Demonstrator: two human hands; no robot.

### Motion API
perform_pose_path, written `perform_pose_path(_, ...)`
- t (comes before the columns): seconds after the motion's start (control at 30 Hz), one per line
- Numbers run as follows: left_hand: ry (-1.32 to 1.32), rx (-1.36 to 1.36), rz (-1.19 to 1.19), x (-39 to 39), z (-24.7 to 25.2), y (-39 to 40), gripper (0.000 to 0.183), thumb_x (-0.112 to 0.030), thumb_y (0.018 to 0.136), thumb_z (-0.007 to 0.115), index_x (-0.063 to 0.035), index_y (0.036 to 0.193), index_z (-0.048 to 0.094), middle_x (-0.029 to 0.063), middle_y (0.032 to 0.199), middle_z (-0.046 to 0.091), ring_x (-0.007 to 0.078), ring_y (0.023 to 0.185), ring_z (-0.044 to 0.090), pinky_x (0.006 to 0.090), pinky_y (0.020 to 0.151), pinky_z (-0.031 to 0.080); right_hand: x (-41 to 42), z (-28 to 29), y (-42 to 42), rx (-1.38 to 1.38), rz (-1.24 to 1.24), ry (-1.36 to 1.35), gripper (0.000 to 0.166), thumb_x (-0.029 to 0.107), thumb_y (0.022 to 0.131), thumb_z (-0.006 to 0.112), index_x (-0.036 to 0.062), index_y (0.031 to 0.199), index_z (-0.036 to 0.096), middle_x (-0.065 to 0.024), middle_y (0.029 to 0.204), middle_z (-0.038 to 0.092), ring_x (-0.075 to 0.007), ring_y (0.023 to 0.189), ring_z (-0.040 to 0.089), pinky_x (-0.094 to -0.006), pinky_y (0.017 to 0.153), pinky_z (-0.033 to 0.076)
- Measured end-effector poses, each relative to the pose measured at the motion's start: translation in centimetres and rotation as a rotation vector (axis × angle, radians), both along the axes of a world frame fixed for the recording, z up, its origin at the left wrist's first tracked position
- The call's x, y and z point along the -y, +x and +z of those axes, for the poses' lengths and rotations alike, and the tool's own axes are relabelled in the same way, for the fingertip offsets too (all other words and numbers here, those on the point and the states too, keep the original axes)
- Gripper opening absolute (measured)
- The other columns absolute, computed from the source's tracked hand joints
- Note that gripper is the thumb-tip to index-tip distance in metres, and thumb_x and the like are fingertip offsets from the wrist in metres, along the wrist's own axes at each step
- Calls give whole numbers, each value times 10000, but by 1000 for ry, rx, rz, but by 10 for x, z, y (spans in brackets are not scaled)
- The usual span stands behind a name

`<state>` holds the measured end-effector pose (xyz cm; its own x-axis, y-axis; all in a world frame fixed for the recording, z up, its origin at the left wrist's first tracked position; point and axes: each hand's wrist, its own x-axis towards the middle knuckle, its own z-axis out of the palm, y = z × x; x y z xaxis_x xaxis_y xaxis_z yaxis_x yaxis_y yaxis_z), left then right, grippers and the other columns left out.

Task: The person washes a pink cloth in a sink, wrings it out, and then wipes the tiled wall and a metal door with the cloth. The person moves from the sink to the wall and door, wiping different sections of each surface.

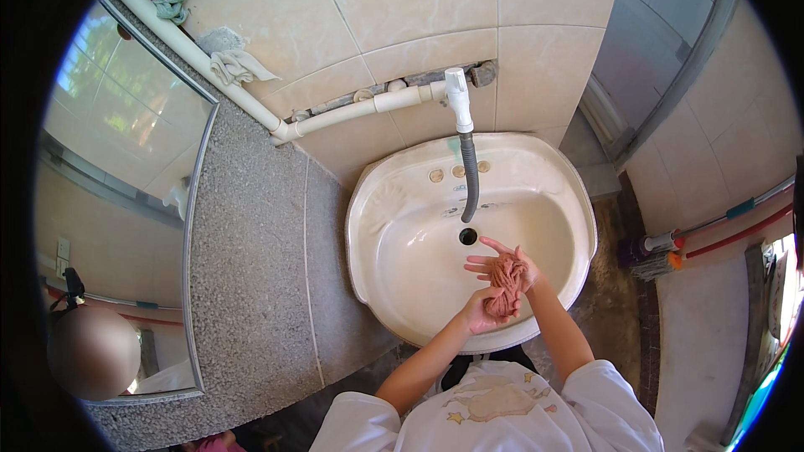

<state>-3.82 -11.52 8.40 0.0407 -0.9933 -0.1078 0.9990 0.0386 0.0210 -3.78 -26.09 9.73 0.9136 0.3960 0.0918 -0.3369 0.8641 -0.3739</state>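
A bunched pinkish-brown cloth lies between my two hands, over the front part of the white ceramic washbasin. My left hand grips its lower end, thumb on top. Against its upper part rests the open palm of my right hand, whose fingers are spread toward the drain hole. Beyond the hands, a grey corrugated hose hangs down from a white plastic tap and ends just above the drain. Whether water is running cannot be told.
A white pipe runs along the tiled wall, with a whitish rag on it. Left of the basin are a speckled stone surface and a framed mirror. Brushes with long handles lean at the right.
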Motion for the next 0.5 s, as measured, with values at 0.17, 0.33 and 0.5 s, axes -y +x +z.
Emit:
perform_pose_path(0.17, 183, -102, 199, 13, 41, -15, 368, -270, 738, 560, -15, 987, 470, 98, 857, 524, 232, 806, 538, 251, 684, 468, -1, -9, -6, -7, -76, 155, 518, 198, 822, 490, 92, 1286, 284, -140, 862, 592, -258, 848, 577, -473, 966, 271)
perform_pose_path(0.33, 381, -4, 99, 3, 20, -11, 201, -88, 739, 582, -49, 894, 459, 49, 743, 484, 139, 679, 492, 220, 586, 436, 1, 13, 5, -248, 63, -343, 383, 52, 802, 468, 61, 1183, 422, 2, 468, 412, -102, 405, 403, -425, 839, 423)
perform_pose_path(0.5, 657, 771, 11, 8, 6, 9, 275, -54, 677, 615, -51, 881, 431, 16, 680, 482, 105, 521, 472, 219, 477, 400, -8, 28, 8, -284, -62, -840, 203, 8, 773, 484, 4, 953, 578, -16, 406, 406, -79, 334, 367, -297, 559, 480)
